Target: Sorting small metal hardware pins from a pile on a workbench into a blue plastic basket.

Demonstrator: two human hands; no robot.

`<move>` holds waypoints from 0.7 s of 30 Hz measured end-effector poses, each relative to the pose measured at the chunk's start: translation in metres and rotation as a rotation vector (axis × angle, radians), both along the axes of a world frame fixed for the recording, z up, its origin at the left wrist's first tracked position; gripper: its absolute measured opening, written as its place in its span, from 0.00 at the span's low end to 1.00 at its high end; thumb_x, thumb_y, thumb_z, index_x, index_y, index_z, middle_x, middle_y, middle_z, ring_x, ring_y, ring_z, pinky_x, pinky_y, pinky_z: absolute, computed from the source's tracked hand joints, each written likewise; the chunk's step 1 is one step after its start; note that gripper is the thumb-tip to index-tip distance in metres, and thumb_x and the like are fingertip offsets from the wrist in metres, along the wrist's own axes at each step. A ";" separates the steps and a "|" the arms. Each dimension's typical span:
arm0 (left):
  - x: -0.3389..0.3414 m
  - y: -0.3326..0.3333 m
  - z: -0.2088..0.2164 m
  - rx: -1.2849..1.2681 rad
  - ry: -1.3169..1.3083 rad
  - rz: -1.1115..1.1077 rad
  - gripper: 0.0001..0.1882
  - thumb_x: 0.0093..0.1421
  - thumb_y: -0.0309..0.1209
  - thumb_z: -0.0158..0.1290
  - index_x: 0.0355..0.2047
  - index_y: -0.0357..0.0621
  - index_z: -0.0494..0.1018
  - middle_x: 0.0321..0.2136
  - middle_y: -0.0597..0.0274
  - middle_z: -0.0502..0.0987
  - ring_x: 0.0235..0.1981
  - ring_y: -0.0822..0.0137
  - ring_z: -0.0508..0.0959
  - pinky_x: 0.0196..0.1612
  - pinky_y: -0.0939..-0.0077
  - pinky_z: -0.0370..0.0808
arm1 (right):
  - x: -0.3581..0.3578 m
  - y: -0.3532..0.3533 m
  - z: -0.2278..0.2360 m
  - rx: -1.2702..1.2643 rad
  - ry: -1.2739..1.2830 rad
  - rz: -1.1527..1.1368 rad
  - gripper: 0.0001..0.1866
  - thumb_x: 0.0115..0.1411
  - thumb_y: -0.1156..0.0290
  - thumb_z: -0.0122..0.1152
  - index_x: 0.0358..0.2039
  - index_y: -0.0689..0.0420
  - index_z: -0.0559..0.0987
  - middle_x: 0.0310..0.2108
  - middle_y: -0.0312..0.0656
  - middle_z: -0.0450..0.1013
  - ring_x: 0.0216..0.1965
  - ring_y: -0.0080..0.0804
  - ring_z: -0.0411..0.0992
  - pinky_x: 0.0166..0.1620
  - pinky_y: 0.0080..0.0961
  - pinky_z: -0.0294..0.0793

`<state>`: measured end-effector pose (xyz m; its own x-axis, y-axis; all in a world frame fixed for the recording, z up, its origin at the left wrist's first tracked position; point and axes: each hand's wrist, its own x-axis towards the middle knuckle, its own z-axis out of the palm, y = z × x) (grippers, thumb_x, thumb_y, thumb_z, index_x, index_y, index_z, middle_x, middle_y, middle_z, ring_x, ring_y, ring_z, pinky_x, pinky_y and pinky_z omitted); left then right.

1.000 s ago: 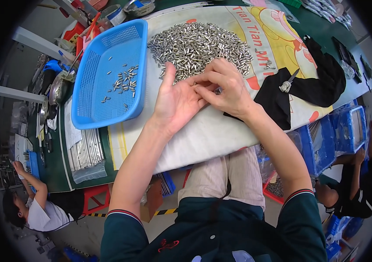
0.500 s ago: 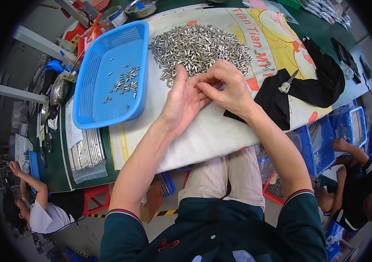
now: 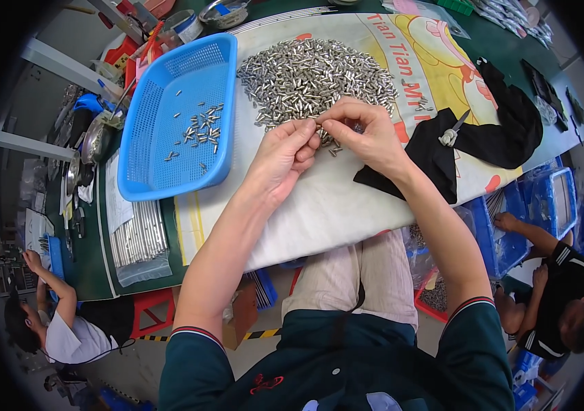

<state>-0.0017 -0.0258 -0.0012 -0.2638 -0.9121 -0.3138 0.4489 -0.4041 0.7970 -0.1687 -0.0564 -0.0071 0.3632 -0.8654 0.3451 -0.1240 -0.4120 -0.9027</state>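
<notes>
My left hand (image 3: 283, 156) and my right hand (image 3: 367, 135) meet fingertip to fingertip just in front of a broad pile of small silvery metal pins (image 3: 316, 75). Both are closed in a pinch. Whatever lies between the fingertips is tiny and mostly covered by them; it may be one of the pins. A few pins show on the cloth under my right hand. To the left, a blue perforated plastic basket (image 3: 131, 154) has a small scatter of the same pins (image 3: 203, 127) on its bottom.
A printed white and yellow cloth (image 3: 292, 233) covers the table. On its right lie black fabric (image 3: 511, 144) and a small blade with a wrapped handle (image 3: 449, 137). Bagged metal rods (image 3: 138, 236) lie left. One person (image 3: 79, 335) sits left, another (image 3: 559, 288) right.
My left hand has turned from an open palm with raised thumb to a pinch, its fingertips now touching the right hand's. The right hand stays close to the same place.
</notes>
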 end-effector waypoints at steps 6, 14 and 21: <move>-0.002 0.000 0.001 -0.015 -0.001 0.002 0.06 0.61 0.32 0.50 0.31 0.43 0.68 0.21 0.70 0.68 0.16 0.84 0.58 0.16 0.90 0.53 | -0.001 -0.001 -0.001 0.085 -0.047 0.021 0.05 0.53 0.75 0.58 0.30 0.61 0.79 0.26 0.30 0.70 0.25 0.13 0.61 0.28 0.12 0.59; 0.000 -0.002 -0.004 -0.033 0.030 -0.045 0.07 0.62 0.32 0.49 0.33 0.41 0.69 0.22 0.68 0.70 0.17 0.83 0.59 0.17 0.89 0.54 | -0.001 -0.001 -0.001 0.080 -0.068 -0.004 0.07 0.51 0.72 0.59 0.29 0.60 0.81 0.22 0.31 0.71 0.20 0.13 0.61 0.24 0.13 0.60; 0.001 0.000 -0.002 0.006 0.048 -0.054 0.07 0.62 0.33 0.48 0.32 0.43 0.68 0.22 0.69 0.69 0.16 0.83 0.59 0.16 0.90 0.54 | 0.002 -0.002 -0.003 0.116 -0.084 -0.003 0.06 0.50 0.72 0.59 0.28 0.60 0.80 0.21 0.31 0.70 0.20 0.13 0.60 0.25 0.13 0.61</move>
